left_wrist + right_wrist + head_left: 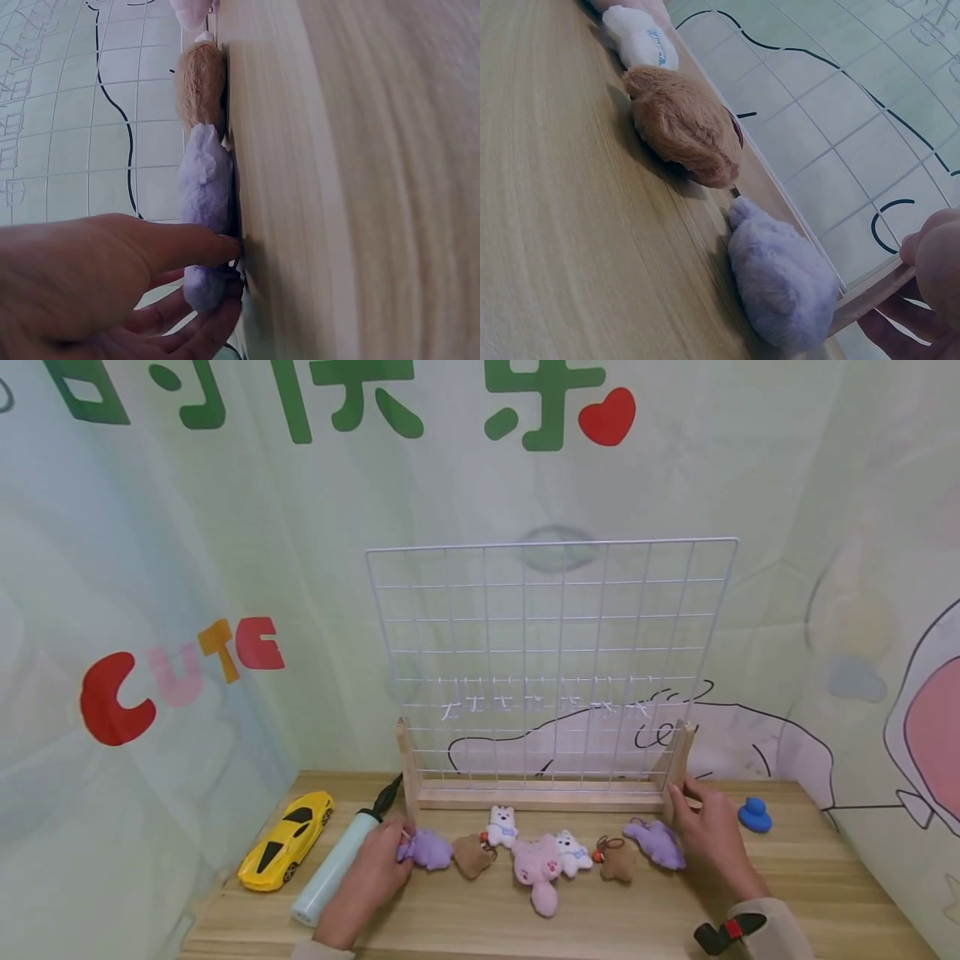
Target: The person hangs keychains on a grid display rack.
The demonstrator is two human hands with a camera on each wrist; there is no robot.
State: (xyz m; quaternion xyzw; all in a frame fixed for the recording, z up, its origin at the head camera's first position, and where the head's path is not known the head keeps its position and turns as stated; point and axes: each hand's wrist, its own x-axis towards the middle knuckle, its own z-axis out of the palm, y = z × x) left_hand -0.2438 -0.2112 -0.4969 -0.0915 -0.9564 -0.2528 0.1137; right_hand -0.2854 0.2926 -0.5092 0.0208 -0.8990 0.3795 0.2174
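My left hand (375, 870) pinches one end of a purple plush pendant (429, 849) lying at the left of a row of small plush toys. In the left wrist view, thumb and fingers lie around the tail end of that purple plush (206, 184). My right hand (712, 837) grips the right wooden foot (678, 756) of a white wire grid rack (558, 618). Just left of it lies another purple plush pendant (656, 843). Between the two are brown plushes (472, 857), white bear plushes (502, 827) and a pink plush (537, 864).
Several white hooks (534, 702) hang on the grid's lower rows. Left on the wooden table (600, 927) lie a yellow toy car (288, 839) and a light-blue hand pump (333, 868). A blue rubber duck (755, 815) sits at the right. Printed cloth hangs behind.
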